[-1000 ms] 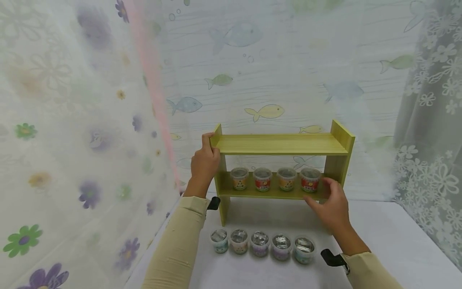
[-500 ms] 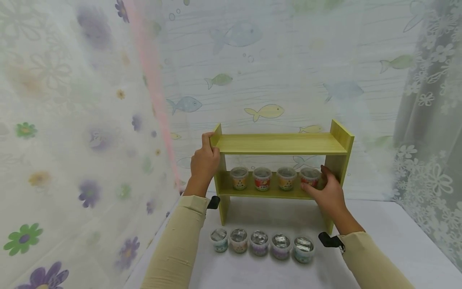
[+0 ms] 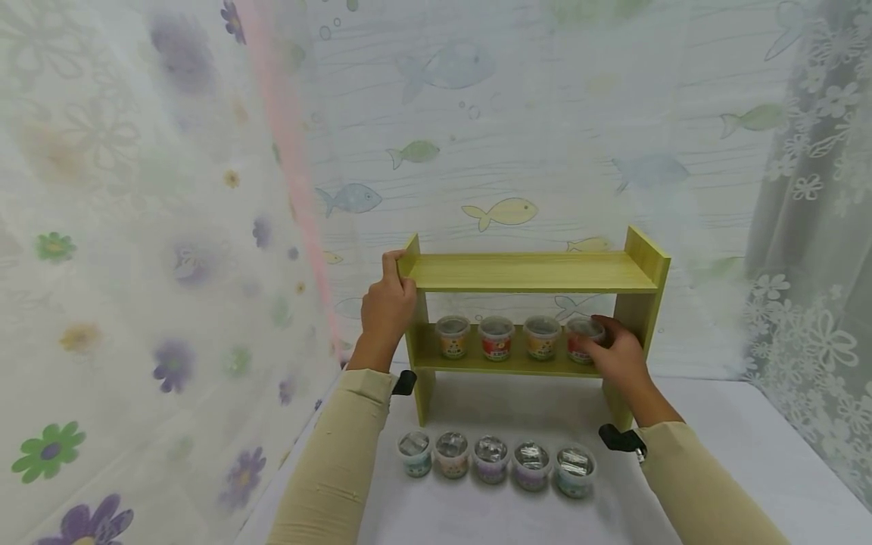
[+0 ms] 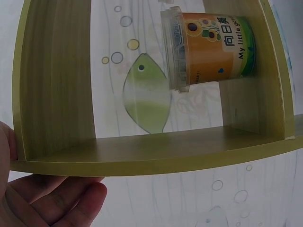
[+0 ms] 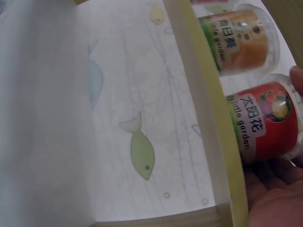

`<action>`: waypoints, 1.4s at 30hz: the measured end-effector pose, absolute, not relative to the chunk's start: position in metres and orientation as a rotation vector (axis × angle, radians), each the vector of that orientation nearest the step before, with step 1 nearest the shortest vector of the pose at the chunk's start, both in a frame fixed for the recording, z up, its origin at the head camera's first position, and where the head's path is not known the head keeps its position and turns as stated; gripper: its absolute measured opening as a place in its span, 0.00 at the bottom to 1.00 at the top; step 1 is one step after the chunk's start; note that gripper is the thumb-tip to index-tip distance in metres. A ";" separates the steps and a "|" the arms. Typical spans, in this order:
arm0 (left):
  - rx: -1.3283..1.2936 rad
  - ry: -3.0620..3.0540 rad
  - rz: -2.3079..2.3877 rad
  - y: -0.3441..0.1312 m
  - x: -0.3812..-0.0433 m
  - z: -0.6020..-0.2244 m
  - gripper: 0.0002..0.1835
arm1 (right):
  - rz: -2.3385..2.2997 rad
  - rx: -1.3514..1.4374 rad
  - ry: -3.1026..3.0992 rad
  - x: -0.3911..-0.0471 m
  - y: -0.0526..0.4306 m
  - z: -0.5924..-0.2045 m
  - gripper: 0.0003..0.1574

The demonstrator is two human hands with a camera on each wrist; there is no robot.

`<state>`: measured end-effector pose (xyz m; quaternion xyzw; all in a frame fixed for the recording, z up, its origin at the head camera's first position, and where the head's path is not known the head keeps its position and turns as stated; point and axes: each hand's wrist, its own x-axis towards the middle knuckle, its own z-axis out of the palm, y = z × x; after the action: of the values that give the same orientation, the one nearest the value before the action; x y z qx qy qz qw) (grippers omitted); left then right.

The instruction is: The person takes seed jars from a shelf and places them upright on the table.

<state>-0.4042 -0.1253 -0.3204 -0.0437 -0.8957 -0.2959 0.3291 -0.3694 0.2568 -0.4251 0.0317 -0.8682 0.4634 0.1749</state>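
A small yellow-green wooden shelf (image 3: 524,272) stands on the white surface. My left hand (image 3: 387,306) grips its upper left side panel; in the left wrist view, fingers (image 4: 85,203) lie along the panel's outside. Red and orange printed plastic cups with clear lids line the lower board. At the row's right end, my right hand (image 3: 623,363) holds a red cup (image 5: 265,120) between thumb and fingers, partly covering it. Beside that cup are an orange cup (image 3: 541,341), another red cup (image 3: 496,341) and, leftmost, an orange cup (image 4: 213,47).
In front of the shelf, several cups with silvery contents stand in a row on the white cloth (image 3: 436,522), from a leftmost cup (image 3: 414,454) to a rightmost cup (image 3: 574,471). A fish-print curtain (image 3: 504,151) hangs close behind. A flowered curtain (image 3: 170,303) is at the left.
My right hand has moved from beside the lower board up and inward onto the rightmost red cup and now holds it. My left hand stays on the shelf panel.
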 end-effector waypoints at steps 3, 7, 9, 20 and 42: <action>-0.114 -2.358 -0.772 -0.124 -0.403 -0.320 0.26 | 1.296 0.082 -2.470 -0.368 0.257 -0.424 0.53; -0.116 -2.371 -0.775 -0.124 -0.403 -0.319 0.26 | 1.300 0.060 -2.470 -0.366 0.255 -0.421 0.53; -0.115 -2.369 -0.774 -0.125 -0.402 -0.319 0.26 | 1.302 0.045 -2.463 -0.365 0.253 -0.420 0.51; -0.104 -2.345 -0.773 -0.126 -0.403 -0.320 0.25 | 1.422 -0.033 -2.416 -0.355 0.246 -0.419 0.54; -0.095 -2.342 -0.766 -0.125 -0.404 -0.321 0.26 | 1.465 -0.007 -2.436 -0.335 0.250 -0.420 0.58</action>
<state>-0.4041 -0.1250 -0.3212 -0.0362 -0.8960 -0.2932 0.3316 -0.3352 0.2504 -0.4195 -0.0023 -0.8474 0.5097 0.1489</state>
